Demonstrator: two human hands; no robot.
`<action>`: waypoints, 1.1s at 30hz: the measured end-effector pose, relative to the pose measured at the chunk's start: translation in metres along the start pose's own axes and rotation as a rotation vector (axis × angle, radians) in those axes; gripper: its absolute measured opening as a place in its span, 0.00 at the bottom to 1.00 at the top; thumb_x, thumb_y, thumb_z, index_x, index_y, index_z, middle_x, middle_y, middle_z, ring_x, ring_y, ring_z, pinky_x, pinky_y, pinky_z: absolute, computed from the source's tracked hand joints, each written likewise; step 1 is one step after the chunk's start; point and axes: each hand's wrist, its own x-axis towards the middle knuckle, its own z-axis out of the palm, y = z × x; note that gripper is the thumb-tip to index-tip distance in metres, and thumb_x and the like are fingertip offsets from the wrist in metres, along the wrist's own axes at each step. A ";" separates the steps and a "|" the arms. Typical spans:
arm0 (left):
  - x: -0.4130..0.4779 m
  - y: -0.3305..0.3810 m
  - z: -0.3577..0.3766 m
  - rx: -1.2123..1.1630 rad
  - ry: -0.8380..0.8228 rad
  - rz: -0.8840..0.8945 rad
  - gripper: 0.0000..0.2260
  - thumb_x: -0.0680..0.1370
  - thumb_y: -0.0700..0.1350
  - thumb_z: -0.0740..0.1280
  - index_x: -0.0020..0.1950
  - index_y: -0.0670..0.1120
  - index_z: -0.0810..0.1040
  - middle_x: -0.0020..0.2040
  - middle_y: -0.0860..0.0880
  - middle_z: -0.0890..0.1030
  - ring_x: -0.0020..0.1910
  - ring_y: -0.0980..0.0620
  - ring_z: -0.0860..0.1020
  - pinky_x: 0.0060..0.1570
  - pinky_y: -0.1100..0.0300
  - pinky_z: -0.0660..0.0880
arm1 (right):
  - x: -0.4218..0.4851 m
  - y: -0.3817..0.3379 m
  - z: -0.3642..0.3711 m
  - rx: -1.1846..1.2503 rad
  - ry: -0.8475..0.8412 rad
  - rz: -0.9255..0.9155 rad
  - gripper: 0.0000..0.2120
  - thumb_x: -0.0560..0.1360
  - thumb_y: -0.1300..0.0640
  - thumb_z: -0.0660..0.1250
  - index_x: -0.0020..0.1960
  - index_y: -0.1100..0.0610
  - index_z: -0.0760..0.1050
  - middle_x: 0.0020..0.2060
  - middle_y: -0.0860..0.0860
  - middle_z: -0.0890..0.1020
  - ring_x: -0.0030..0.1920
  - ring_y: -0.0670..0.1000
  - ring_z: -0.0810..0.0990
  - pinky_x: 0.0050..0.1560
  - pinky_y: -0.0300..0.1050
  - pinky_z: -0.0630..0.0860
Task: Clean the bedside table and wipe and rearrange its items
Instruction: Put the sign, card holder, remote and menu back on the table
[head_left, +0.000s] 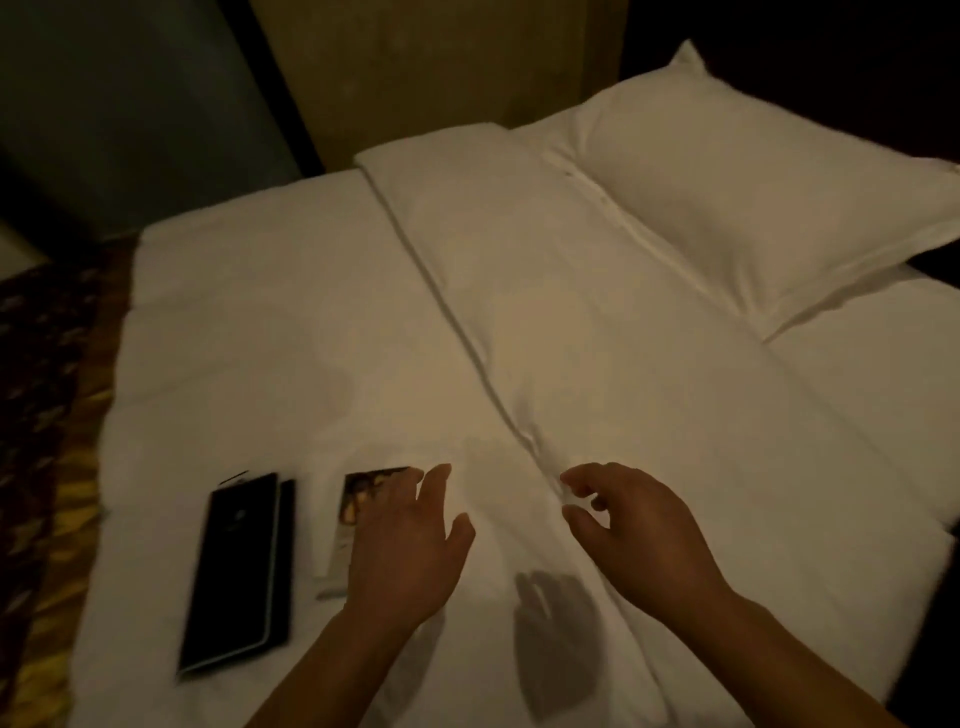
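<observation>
The printed card (358, 499) lies flat on the duvet (311, 338), its long axis running away from the person and leaning slightly to the right at the far end. The left hand (405, 545) is over the card's right edge, fingers straight and spread, gripping nothing (whether the fingertips actually touch the paper I cannot tell through the blur). So the card sits under and just left of that hand, and a small shift leftward would centre the palm on it. Further left of the hand, just beside the card and roughly parallel to it, lies a black folder (234, 577). The right hand (628, 525) hovers well to the other side, beyond the duvet's fold (467, 332), loosely curled and empty. The left is clearly nearer.
</observation>
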 end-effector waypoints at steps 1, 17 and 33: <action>0.000 -0.018 -0.001 -0.014 -0.001 -0.036 0.27 0.79 0.58 0.57 0.77 0.51 0.64 0.73 0.46 0.71 0.71 0.46 0.69 0.70 0.49 0.65 | 0.006 -0.011 0.013 0.011 -0.025 -0.010 0.14 0.76 0.48 0.67 0.61 0.44 0.76 0.50 0.41 0.81 0.49 0.42 0.77 0.48 0.37 0.71; 0.009 -0.231 0.037 -0.129 -0.101 -0.518 0.34 0.79 0.62 0.61 0.81 0.54 0.52 0.80 0.41 0.50 0.79 0.39 0.51 0.73 0.39 0.61 | 0.083 -0.109 0.213 0.026 -0.245 0.216 0.17 0.75 0.50 0.65 0.63 0.52 0.73 0.53 0.53 0.78 0.47 0.52 0.79 0.43 0.43 0.74; 0.025 -0.273 0.052 -0.424 -0.129 -0.691 0.60 0.63 0.67 0.76 0.80 0.53 0.38 0.69 0.35 0.67 0.65 0.36 0.71 0.64 0.42 0.72 | 0.095 -0.126 0.260 0.232 -0.130 0.584 0.21 0.66 0.49 0.76 0.50 0.53 0.67 0.37 0.45 0.75 0.36 0.49 0.75 0.36 0.44 0.71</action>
